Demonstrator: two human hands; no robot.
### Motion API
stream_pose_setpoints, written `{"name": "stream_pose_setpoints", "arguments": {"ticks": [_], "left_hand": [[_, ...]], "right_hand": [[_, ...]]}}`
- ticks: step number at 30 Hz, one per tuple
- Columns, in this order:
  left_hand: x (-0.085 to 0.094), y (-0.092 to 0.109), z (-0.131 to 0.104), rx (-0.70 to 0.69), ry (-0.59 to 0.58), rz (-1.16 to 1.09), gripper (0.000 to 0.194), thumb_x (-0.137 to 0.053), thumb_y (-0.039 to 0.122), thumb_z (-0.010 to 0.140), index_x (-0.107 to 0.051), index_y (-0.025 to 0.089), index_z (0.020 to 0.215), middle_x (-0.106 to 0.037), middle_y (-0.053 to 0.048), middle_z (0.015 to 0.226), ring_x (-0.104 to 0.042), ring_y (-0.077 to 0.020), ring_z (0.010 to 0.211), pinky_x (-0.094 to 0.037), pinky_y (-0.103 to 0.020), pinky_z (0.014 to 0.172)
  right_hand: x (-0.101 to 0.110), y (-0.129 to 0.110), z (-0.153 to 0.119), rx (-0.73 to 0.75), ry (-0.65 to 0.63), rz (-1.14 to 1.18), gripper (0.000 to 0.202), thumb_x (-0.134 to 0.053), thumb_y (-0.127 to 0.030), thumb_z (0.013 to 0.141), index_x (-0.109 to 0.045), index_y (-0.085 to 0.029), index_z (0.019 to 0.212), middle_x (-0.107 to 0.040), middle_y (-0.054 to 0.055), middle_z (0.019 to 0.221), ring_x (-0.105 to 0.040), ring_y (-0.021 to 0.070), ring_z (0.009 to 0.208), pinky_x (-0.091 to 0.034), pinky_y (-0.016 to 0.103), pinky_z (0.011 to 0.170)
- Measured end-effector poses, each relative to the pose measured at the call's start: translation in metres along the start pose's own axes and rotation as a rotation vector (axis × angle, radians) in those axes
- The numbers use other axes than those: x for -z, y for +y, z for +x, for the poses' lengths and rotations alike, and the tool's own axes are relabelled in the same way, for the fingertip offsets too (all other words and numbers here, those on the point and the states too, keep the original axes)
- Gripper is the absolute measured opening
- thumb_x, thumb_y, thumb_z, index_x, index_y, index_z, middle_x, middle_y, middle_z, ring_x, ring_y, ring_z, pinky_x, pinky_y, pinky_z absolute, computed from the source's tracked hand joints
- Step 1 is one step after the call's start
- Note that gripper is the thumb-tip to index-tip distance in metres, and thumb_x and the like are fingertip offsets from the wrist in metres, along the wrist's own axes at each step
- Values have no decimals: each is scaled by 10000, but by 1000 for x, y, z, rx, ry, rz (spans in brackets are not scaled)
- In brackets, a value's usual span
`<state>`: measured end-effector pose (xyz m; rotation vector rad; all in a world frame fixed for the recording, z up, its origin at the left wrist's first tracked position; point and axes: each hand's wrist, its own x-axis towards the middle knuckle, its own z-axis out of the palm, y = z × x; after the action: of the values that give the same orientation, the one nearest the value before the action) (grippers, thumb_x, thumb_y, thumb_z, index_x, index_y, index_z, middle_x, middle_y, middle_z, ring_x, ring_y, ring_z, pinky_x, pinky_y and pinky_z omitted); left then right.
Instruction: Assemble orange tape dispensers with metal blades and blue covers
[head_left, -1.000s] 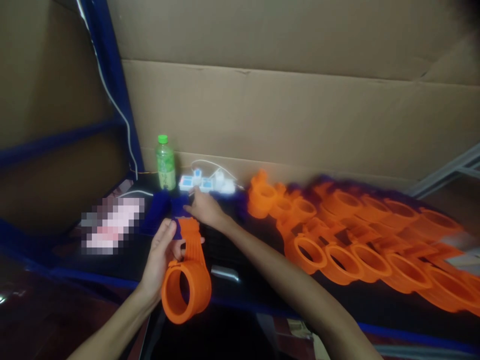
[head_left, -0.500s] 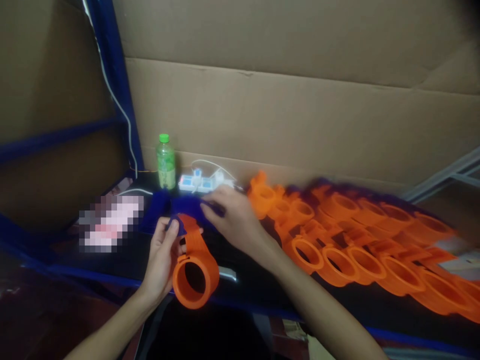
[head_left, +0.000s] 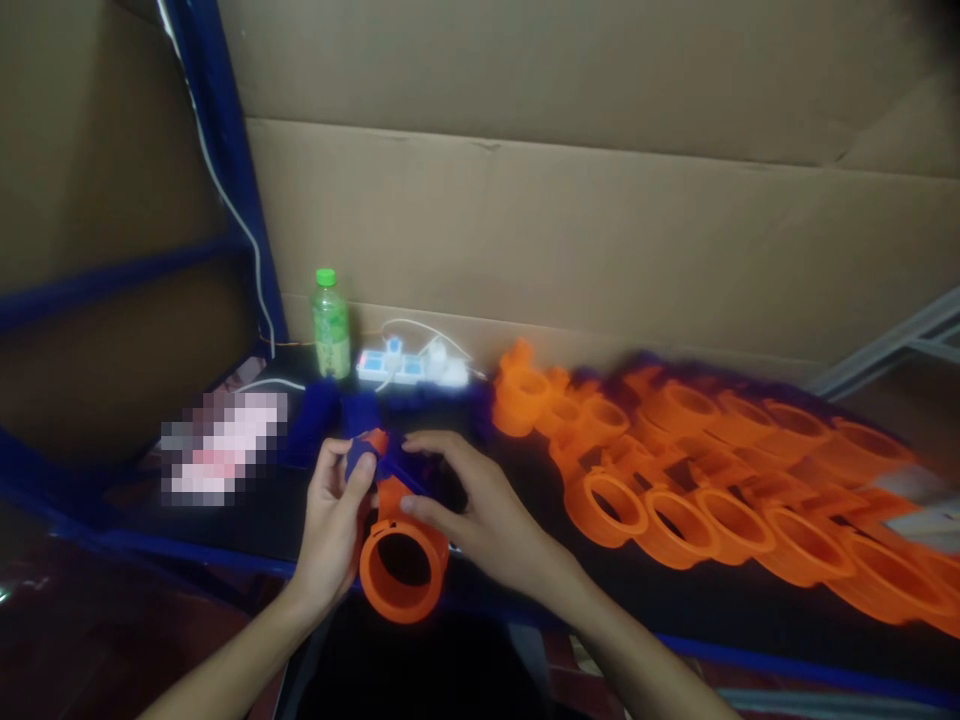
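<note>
Cardboard stands behind; the right hand, grip unclear, has reached the orange ring piece the left hand pinches, so 2 hands share it.

Btl label blurred; no txt legible.

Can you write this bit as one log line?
left hand: holds orange ring piece; right hand: at it, grip unclear; behind: bottle, power strip; right side: more orange rings

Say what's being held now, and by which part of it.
Orange ringed part: left hand holds its narrow end, by the blue piece. Right hand is at its neck; grip unclear.
</note>
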<state>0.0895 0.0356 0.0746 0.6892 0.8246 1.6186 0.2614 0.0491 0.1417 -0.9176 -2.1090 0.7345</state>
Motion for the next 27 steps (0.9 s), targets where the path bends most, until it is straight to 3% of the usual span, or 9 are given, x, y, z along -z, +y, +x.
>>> {"name": "stream_pose_setpoints", "arguments": {"ticks": [8,14,19,22,27], "left_hand": [[-1,-2,1,-86,20,102,321,-798,390,808,-572,240,980,-664,6,1046,-498,-55,560,-406,-179,513],[-2,-3,0,-111,7,89,339,-846,333,759,-580,229,941,-680,-18,1071,-637,-133,818,-502,-242,777],[-1,-3,-4,-181,0,120,361,-870,296,724,-589,245,944,-653,-18,1114,-639,-155,917,-499,-253,827],[-3,-1,-10,-244,22,150,421,-907,273,666,-599,245,951,-634,-28,1122,-645,-201,1038,-491,-285,911],[-5,2,-18,-305,1,183,450,-906,270,671,-592,256,994,-625,-36,1137,-645,-228,1072,-487,-320,940]], "right_hand": [[-8,1,-15,-36,58,-63,356,-680,-375,929,-593,-270,1258,-621,58,1295,-595,210,1194,-471,375,1049],[-12,0,-18,-75,91,-57,291,-641,-360,950,-594,-265,1221,-639,60,1235,-611,214,1130,-481,377,1016],[-10,-3,-20,-100,115,-43,277,-611,-323,960,-583,-271,1231,-653,46,1225,-627,204,1090,-488,359,990],[-8,-2,-24,-57,100,-9,297,-616,-298,949,-583,-271,1243,-650,47,1243,-629,205,1111,-493,348,985],[-8,6,-32,-4,100,17,354,-644,-300,936,-568,-277,1282,-635,55,1278,-616,208,1163,-487,342,1004]]}}
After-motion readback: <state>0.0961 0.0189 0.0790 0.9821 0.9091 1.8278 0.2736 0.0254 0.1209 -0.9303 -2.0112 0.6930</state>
